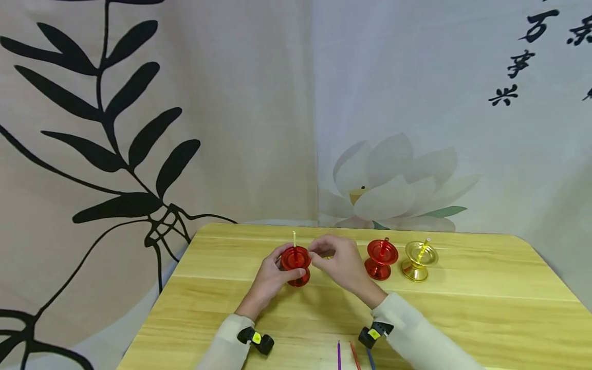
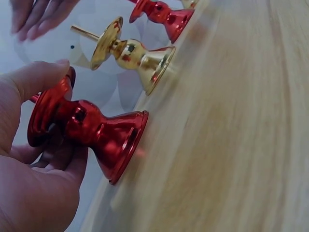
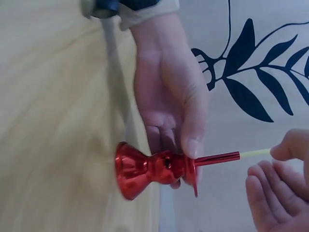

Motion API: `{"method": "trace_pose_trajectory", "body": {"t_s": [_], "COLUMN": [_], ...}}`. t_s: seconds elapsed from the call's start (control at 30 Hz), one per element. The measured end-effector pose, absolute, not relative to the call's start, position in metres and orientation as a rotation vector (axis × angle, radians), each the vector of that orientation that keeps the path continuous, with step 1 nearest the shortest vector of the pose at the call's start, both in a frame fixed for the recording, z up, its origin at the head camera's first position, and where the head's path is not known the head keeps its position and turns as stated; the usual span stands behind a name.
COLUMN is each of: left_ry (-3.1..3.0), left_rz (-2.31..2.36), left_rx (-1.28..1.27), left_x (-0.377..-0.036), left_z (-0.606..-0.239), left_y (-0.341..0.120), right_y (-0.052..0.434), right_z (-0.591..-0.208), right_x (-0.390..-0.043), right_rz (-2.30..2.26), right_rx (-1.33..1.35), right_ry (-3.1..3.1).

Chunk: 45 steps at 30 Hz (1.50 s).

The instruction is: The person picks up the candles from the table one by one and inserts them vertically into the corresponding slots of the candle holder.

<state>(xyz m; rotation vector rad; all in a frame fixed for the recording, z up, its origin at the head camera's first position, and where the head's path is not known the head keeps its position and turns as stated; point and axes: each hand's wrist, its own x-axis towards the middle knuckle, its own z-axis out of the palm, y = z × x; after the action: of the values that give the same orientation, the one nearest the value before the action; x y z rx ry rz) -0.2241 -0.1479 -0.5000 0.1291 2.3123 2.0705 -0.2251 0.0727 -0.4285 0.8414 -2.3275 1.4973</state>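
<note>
My left hand (image 1: 273,272) holds a shiny red candle holder (image 2: 84,121) by its dish, the thumb lying over the rim. A thin pale-yellow candle (image 3: 255,152) stands in the holder's red tube. I cannot tell whether the base touches the table. My right hand (image 1: 339,262) is just right of the holder, fingers loosely bent, with nothing visible in it. In the right wrist view its thumb overlaps the candle's tip, but the head view shows them apart. Behind the right hand, mostly hidden in the head view, stands a gold candle holder (image 2: 130,55).
Farther right stand another red candle holder (image 1: 379,270) and another gold candle holder (image 1: 416,270) with a yellow candle. At the table's (image 1: 485,308) near side lie thin purple (image 1: 339,354), red (image 1: 355,355) and blue (image 1: 371,358) sticks. A printed curtain (image 1: 259,128) hangs behind.
</note>
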Motion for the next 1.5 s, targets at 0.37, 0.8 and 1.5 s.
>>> {"method": "trace_pose_trajectory", "body": {"t_s": [0.37, 0.8, 1.5], "left_ry": [2.323, 2.327, 2.32], "left_rz": [2.058, 2.043, 1.573], "left_rx": [0.108, 0.096, 0.473], "left_x": [-0.227, -0.201, -0.169], "left_z": [-0.497, -0.481, -0.474], "left_y": [-0.152, -0.159, -0.109], "right_y": [0.12, 0.148, 0.131], "right_z": [-0.45, -0.48, -0.491], "right_x": [-0.187, -0.142, -0.122], "right_rz": [1.456, 1.337, 0.927], "right_rx": [0.87, 1.021, 1.177], "right_ry": [-2.474, -2.663, -2.839]}}
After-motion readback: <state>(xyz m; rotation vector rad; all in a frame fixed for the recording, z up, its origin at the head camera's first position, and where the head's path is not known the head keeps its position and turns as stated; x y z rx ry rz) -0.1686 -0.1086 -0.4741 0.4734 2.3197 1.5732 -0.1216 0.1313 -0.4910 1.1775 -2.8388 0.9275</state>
